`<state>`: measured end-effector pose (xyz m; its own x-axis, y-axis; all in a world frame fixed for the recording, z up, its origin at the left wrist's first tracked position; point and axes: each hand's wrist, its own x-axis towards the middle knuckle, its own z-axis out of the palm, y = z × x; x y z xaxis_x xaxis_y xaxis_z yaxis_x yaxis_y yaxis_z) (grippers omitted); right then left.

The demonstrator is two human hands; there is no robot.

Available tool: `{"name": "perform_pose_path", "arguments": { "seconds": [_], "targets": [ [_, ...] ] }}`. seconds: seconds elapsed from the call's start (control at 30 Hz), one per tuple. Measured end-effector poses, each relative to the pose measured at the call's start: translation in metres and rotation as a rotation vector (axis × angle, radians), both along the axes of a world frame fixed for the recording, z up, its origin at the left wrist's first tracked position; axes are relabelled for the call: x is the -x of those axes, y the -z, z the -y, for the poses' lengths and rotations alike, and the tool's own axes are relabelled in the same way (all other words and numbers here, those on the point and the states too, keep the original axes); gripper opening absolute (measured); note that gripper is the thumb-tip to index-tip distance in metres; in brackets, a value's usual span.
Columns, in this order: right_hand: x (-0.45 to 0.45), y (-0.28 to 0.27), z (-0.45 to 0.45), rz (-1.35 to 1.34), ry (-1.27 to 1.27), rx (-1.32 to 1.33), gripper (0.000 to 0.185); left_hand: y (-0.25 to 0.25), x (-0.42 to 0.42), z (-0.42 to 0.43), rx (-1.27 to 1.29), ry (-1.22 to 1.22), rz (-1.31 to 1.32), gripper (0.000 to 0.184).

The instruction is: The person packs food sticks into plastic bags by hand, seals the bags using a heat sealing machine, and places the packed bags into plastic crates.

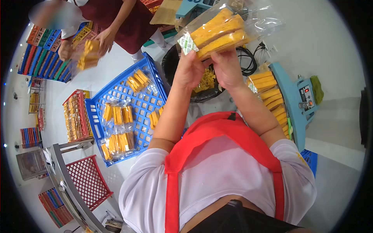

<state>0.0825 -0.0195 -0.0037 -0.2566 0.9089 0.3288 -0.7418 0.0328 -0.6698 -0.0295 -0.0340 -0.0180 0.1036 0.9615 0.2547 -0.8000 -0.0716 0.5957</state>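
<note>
1 glossy plastic bag [259,23] | long yellow sticks [218,34] (sq. grn-wht patch [188,43]) | L fingers [189,59], R fingers [218,60] gripping bag

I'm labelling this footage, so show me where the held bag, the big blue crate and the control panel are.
Held bag [219,32]: head view, middle of its clear film.
Big blue crate [155,73]: head view, on a side wall.
Control panel [305,97]: head view, middle of its dark face.
</note>
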Motion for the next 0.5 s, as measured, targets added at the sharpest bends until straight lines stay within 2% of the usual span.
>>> {"name": "perform_pose_path", "arguments": {
  "seconds": [0.1, 0.17, 0.23, 0.27, 0.33, 0.37, 0.43, 0.47, 0.5],
  "targets": [
    [-0.050, 0.002, -0.011, 0.302, -0.021, -0.123, 0.059, -0.009, 0.015, 0.001, 0.001, 0.095, 0.092, 0.058],
    [-0.090, -0.033, -0.017, 0.082, 0.035, -0.193, 0.060, -0.010, 0.027, 0.005, 0.012, 0.026, 0.075, 0.054],
    [-0.133, -0.048, -0.028, 0.251, 0.341, -0.377, 0.046, -0.001, 0.042, 0.005, 0.005, 0.008, -0.023, 0.054],
    [-0.143, -0.056, -0.025, 0.257, 0.333, -0.369, 0.046, -0.004, 0.043, 0.008, 0.017, 0.002, -0.012, 0.054],
    [-0.157, -0.069, -0.011, 0.971, 0.316, -0.528, 0.035, 0.002, 0.050, 0.005, 0.046, 0.015, -0.070, 0.054],
    [-0.155, -0.070, -0.007, 0.973, 0.319, -0.521, 0.035, 0.004, 0.051, 0.004, 0.067, 0.033, -0.132, 0.055],
    [-0.139, -0.073, 0.002, 1.334, 0.199, -0.732, 0.033, 0.003, 0.049, 0.004, 0.080, 0.052, -0.153, 0.055],
    [-0.133, -0.068, 0.005, 1.338, 0.201, -0.723, 0.033, 0.003, 0.048, 0.004, 0.092, 0.076, -0.173, 0.055],
    [-0.125, -0.059, 0.008, 1.162, 0.136, -0.609, 0.040, 0.004, 0.047, 0.004, 0.105, 0.099, -0.193, 0.055]
  ]
}}
